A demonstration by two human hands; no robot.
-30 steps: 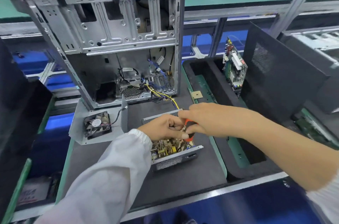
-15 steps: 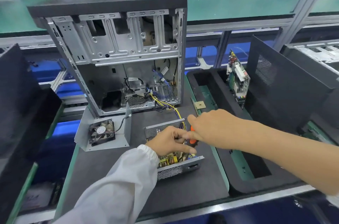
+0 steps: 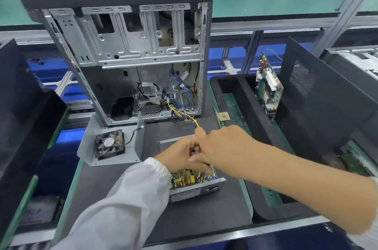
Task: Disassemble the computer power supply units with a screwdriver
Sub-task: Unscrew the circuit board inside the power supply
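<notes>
1. Power supply unit (image 3: pixel 196 188): lies on the dark tabletop (image 3: pixel 204 215) in front of the open computer case (image 3: pixel 126 61), its cover already off and its circuit board (image 3: pixel 187 179) exposed; its yellow cable bundle (image 3: pixel 184 115) runs back into the case.
2. Removed cover with fan (image 3: pixel 110 145): stands on the tabletop just left of the unit, well apart from the hands.
3. Right hand (image 3: pixel 223 147): its grip is closed around the orange-handled screwdriver (image 3: pixel 201 150), of which only a sliver of handle shows; the tip is hidden.
4. Left hand (image 3: pixel 180 156): fingers curl down into the open unit beside the screwdriver; whether this grip pinches a part or only steadies the work cannot be told.
5. Step in hand, as judged: loosening a fastener that holds the board inside the housing.
6. Next move, as judged: calls for keeping the driver seated squarely in the screw, steady downward pressure while turning, and the left hand bracing the housing so that it does not slide; afterwards the screw must be lifted clear before the board can come free.
</notes>
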